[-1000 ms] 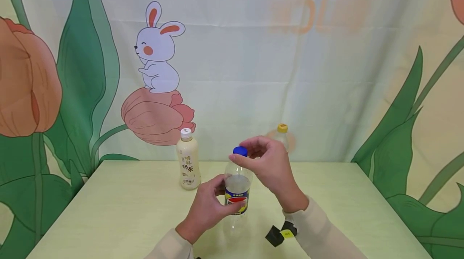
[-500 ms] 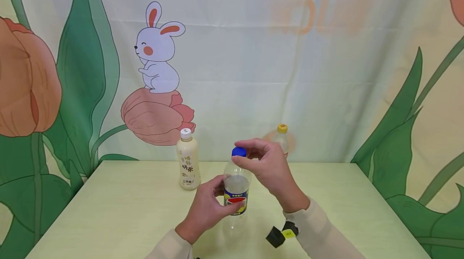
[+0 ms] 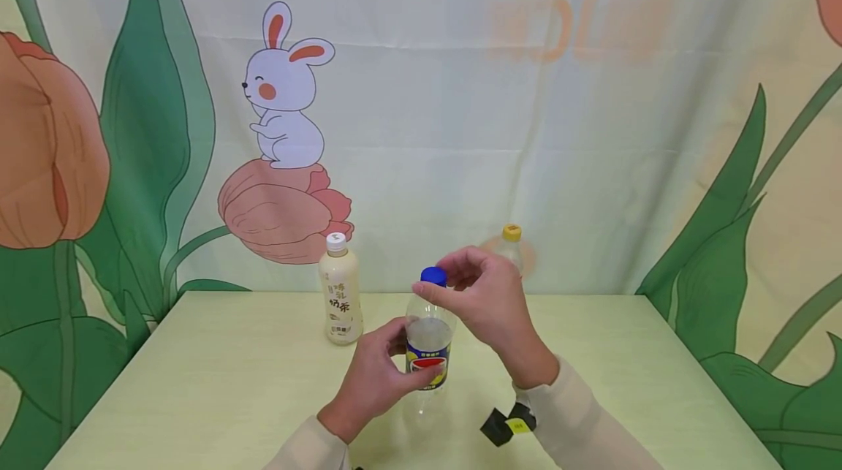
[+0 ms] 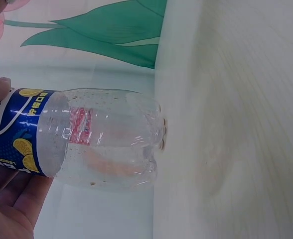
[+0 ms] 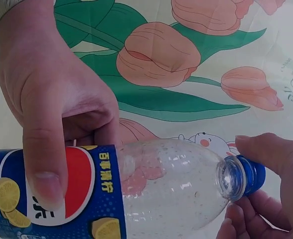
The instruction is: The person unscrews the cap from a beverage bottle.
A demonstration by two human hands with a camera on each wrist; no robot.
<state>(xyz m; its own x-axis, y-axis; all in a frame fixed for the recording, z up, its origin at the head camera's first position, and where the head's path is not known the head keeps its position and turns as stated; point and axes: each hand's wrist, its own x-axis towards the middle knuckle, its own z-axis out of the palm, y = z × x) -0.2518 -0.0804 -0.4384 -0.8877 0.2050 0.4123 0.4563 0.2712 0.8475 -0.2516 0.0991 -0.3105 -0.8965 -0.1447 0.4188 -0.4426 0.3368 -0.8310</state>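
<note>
A clear plastic soda bottle [image 3: 429, 335] with a blue lemon-pattern label stands upright near the middle of the table. My left hand [image 3: 376, 375] grips it round the label, thumb across the front. At the top, my right hand [image 3: 487, 294] has its thumb and fingers on either side of the blue cap [image 3: 433, 275]. The right wrist view shows the cap [image 5: 251, 174] on the bottle's neck, with the thumb above and fingertips below. In the left wrist view the clear base of the bottle [image 4: 111, 139] meets the tabletop.
A cream-coloured milk tea bottle [image 3: 341, 298] with a white cap stands to the left, farther back. Behind my right hand is another clear bottle with a yellow cap [image 3: 511, 232], mostly hidden. A printed curtain [image 3: 421, 126] hangs behind the table [image 3: 230, 382].
My right thumb and fingers have shifted round the blue cap, forward and then back. The bottle has moved very slightly left, and the left hand keeps its grip.
</note>
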